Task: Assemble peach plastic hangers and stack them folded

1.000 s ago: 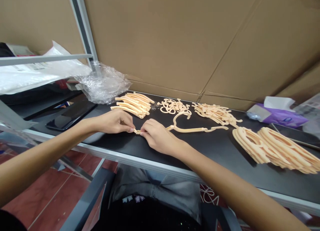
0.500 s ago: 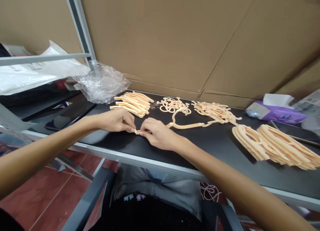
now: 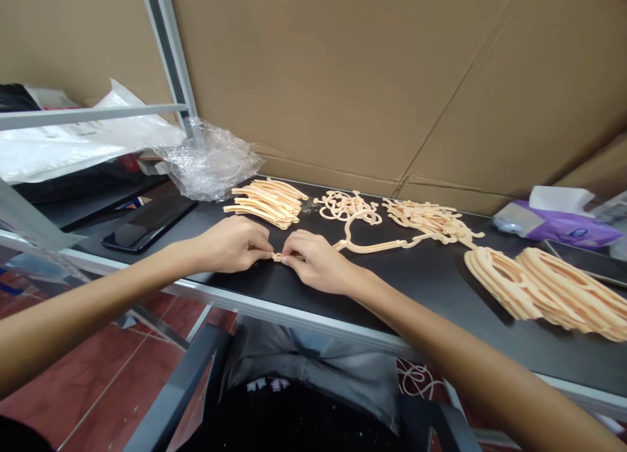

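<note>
Between my hands a cream plastic clothes hanger point(image 3: 377, 247) lies on the black tabletop, its curved hook pointing toward the back. My right hand point(image 3: 316, 261) is closed around its left arm near the end, hiding most of that arm. The fingertips of my left hand point(image 3: 240, 244) pinch a small cream end piece point(image 3: 277, 257) at the tip of this arm. Most of that piece is covered by fingers. At the hanger's right end a small curved piece point(image 3: 415, 240) reaches toward a pile of small cream pieces point(image 3: 431, 218).
Behind my hands lie a stack of cream hanger arms point(image 3: 269, 202) and loose hooks point(image 3: 347, 207). Stacked cream frames point(image 3: 548, 289) sit at right, near a purple tissue pack point(image 3: 563, 223). At left are a dark phone point(image 3: 149, 220), crumpled clear plastic point(image 3: 213, 161) and a metal shelf post point(image 3: 174, 47).
The view has shifted slightly, so everything sits a little further right. Both hands keep their grip at the hanger's left end, with only small finger movement.
</note>
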Demonstrator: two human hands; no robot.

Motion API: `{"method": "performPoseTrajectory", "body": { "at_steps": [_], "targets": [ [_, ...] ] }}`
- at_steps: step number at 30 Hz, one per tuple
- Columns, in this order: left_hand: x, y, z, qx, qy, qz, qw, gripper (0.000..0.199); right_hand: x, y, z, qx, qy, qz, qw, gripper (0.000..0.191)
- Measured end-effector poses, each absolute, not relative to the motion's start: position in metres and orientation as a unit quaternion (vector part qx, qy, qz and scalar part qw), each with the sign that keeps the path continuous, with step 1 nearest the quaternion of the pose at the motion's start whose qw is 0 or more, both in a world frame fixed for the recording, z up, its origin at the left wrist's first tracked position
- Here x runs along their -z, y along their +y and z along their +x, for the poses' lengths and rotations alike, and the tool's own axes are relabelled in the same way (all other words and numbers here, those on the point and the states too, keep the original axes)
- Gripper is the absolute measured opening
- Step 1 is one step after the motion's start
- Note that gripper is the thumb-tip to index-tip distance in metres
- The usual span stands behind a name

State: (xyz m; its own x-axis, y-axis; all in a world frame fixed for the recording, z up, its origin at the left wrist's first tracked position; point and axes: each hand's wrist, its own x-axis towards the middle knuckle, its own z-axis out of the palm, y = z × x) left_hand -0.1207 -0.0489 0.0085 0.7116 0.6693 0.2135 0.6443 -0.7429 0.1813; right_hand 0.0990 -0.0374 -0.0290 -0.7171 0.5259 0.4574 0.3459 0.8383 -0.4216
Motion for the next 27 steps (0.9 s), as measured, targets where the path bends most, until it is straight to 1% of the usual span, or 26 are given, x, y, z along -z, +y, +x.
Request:
{"method": "performPoseTrajectory", "body": {
  "at_steps": [7, 12, 17, 20, 27],
  "targets": [
    [0.002, -0.063, -0.118, -0.137, 0.407, 0.903, -0.03, 0.023, 0.028, -0.037, 0.099, -0.158, -0.914, -0.238, 0.289, 0.014],
    [0.008, -0.071, -0.114, -0.145, 0.431, 0.884, -0.109, 0.025, 0.029, -0.035, 0.098, -0.155, -0.913, -0.245, 0.286, 0.014],
    [0.008, -0.075, -0.11, -0.13, 0.433, 0.881, -0.141, 0.026, 0.03, -0.035, 0.096, -0.158, -0.907, -0.257, 0.294, 0.015],
    [0.01, -0.079, -0.107, -0.128, 0.439, 0.871, -0.182, 0.026, 0.03, -0.038, 0.095, -0.153, -0.902, -0.274, 0.296, 0.015],
    [0.022, -0.088, -0.105, -0.186, 0.413, 0.856, -0.248, 0.028, 0.031, -0.043, 0.097, -0.129, -0.906, -0.273, 0.297, 0.014]
  ]
}}
